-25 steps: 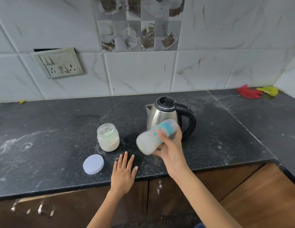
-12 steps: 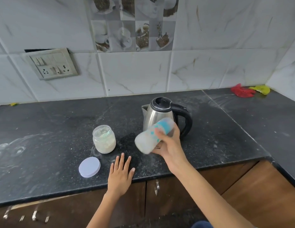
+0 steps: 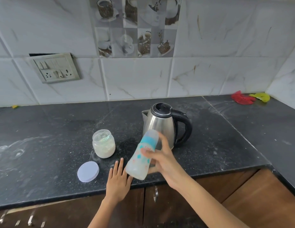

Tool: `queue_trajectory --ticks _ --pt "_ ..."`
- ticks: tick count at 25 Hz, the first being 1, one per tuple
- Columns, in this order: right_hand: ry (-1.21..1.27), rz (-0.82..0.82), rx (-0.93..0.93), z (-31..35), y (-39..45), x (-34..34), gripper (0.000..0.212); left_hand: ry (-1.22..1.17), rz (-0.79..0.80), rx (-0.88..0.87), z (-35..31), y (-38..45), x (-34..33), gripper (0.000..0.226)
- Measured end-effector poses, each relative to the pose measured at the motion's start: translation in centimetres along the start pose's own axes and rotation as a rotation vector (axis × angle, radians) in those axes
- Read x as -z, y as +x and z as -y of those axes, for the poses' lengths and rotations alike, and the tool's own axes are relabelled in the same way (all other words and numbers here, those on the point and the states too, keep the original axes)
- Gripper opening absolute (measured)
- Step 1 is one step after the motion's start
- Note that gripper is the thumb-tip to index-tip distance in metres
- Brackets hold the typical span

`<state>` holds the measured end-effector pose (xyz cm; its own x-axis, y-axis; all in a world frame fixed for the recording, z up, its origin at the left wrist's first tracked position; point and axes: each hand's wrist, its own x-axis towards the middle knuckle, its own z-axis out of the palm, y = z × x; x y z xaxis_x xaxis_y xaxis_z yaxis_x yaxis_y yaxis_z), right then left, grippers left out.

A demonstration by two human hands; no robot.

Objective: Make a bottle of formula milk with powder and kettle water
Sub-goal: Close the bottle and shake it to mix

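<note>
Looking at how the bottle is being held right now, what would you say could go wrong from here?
The right hand holds the bottle tilted in mid-air, so it might slip or leak onto the counter. The powder jar stands open beside it, its lid off, so a swing could knock it over.

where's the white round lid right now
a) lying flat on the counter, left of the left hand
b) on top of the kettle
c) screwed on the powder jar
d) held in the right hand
a: the white lid lies flat on the counter, beside the left hand, and the powder jar stands open.
</note>
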<state>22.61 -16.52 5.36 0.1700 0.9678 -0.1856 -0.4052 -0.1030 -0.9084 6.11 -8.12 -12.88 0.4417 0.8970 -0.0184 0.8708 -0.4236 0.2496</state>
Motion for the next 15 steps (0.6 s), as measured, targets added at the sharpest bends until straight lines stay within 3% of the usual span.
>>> queue_trajectory --ticks 3,6,10,13,15 --pt "0.207 -0.158 0.109 0.7 0.3 0.4 0.068 0.004 -0.015 0.007 -0.2 0.1 0.1 0.074" --pt "-0.013 -0.008 0.035 0.0 -0.4 -0.2 0.077 0.028 -0.018 0.016 0.0 0.0 0.0 0.074" --pt "0.176 -0.153 0.127 -0.1 0.2 0.4 0.076 0.002 -0.032 0.005 -0.3 -0.1 0.2 0.073" --pt "-0.045 0.013 0.070 -0.6 -0.4 -0.1 0.083 0.010 -0.003 0.017 -0.1 0.0 0.3 0.068" --pt "0.057 -0.049 0.125 -0.7 0.1 0.2 0.079 0.007 -0.014 -0.003 -0.1 0.0 0.4 0.075"
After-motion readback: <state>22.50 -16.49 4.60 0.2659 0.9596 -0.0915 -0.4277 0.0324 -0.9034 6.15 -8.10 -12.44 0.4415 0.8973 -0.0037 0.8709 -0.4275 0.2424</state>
